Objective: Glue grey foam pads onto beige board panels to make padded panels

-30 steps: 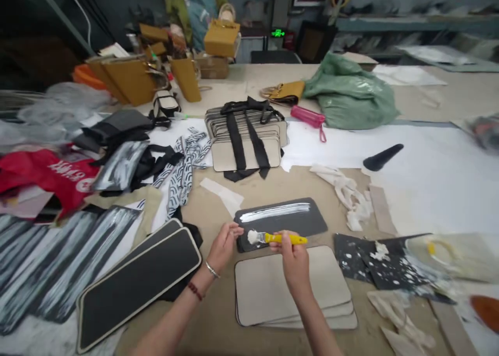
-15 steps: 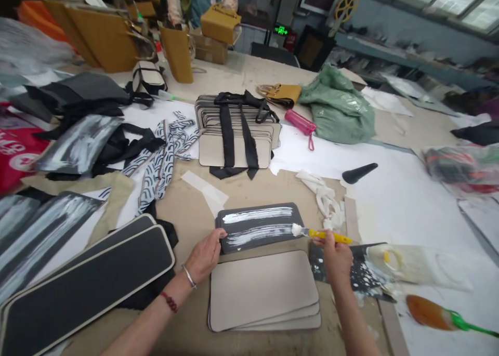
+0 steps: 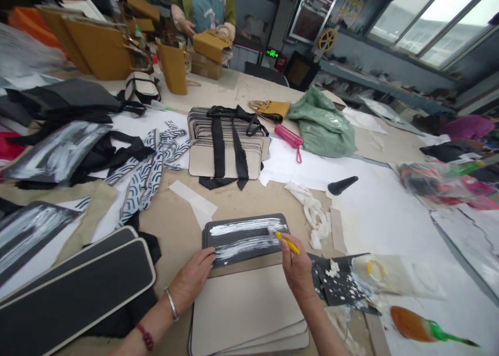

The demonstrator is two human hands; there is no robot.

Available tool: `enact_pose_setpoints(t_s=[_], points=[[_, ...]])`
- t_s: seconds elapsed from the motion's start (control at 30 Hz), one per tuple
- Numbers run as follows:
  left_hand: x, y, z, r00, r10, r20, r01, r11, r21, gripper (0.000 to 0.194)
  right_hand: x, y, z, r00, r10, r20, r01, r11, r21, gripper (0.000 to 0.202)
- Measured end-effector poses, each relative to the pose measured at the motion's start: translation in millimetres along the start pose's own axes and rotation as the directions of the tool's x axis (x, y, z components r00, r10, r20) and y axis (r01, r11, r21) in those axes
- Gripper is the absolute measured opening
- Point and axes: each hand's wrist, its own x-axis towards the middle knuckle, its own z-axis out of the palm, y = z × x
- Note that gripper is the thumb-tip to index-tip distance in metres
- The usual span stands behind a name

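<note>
A dark grey panel [image 3: 241, 243] with rounded corners lies on the brown work surface, atop at least one more like it. Two long streaks of white paste run along it, joined by a smear near its right end. My left hand [image 3: 191, 275] grips the panel's left edge, fingers pressed together. In my right hand [image 3: 297, 267] is a brush with a yellow handle [image 3: 289, 242]; its tip touches the panel near the right end. Just below, a small stack of beige panels [image 3: 241, 306] lies partly under my right hand and forearm.
Right of my hand are a paste-spattered dark sheet [image 3: 339, 280] and an amber bottle with a green nozzle [image 3: 413, 324]. Long black panels [image 3: 78, 293] lie at left. Beyond stand beige panels tied with black strips [image 3: 222, 156]. A person [image 3: 206, 13] stands across the table.
The brush has moved up and left from the lower streak's right end, and its handle now points more toward me. White now joins the streaks there. My left hand keeps its hold; the view has shifted.
</note>
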Motion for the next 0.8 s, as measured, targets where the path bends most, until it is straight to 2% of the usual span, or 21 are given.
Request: enact_pose_setpoints(t_s=[0.1, 0.2, 0.27, 0.37, 0.43, 0.5, 0.6, 0.7, 0.8], points=[[0, 3, -3.4, 0.999, -0.033, 0.023, 0.032, 0.999, 0.011, 0.028, 10, 12, -2, 0.995, -0.044, -0.085, 0.036, 0.996, -0.085, 0.023], [2, 9, -11.4, 0.992, -0.127, 0.025, 0.126, 0.991, 0.043, 0.027, 14, 18, 10, 0.997, -0.056, -0.052, 0.05, 0.992, -0.114, 0.026], [3, 12, -14.4, 0.98, -0.195, 0.039, 0.193, 0.979, 0.059, 0.031, 11, 8, 21, 0.998, -0.067, -0.002, 0.067, 0.995, -0.073, 0.026], [5, 12, -14.4, 0.962, -0.256, 0.091, 0.252, 0.966, 0.053, 0.03, 6, -26, 36, 0.996, -0.062, 0.061, 0.056, 0.993, 0.101, 0.023], [6, 12, -13.1, 0.955, -0.275, 0.106, 0.272, 0.961, 0.042, 0.03, 6, -54, 44, 0.995, 0.011, 0.094, -0.033, 0.973, 0.23, 0.023], [6, 13, -12.3, 0.954, -0.283, 0.1, 0.281, 0.959, 0.031, 0.03, 8, -78, 57, 0.98, 0.136, 0.146, -0.18, 0.918, 0.354, 0.025], [6, 13, -12.2, 0.956, -0.281, 0.083, 0.28, 0.96, 0.024, 0.029, 13, -94, 81, 0.91, 0.321, 0.262, -0.413, 0.755, 0.51, 0.033], [5, 13, -12.6, 0.961, -0.264, 0.084, 0.261, 0.964, 0.043, 0.029, 16, -79, 94, 0.838, 0.448, 0.313, -0.545, 0.637, 0.546, 0.039], [5, 12, -12.8, 0.967, -0.244, 0.078, 0.24, 0.969, 0.058, 0.029, 19, -37, 75, 0.809, 0.547, 0.216, -0.575, 0.656, 0.49, 0.044]])
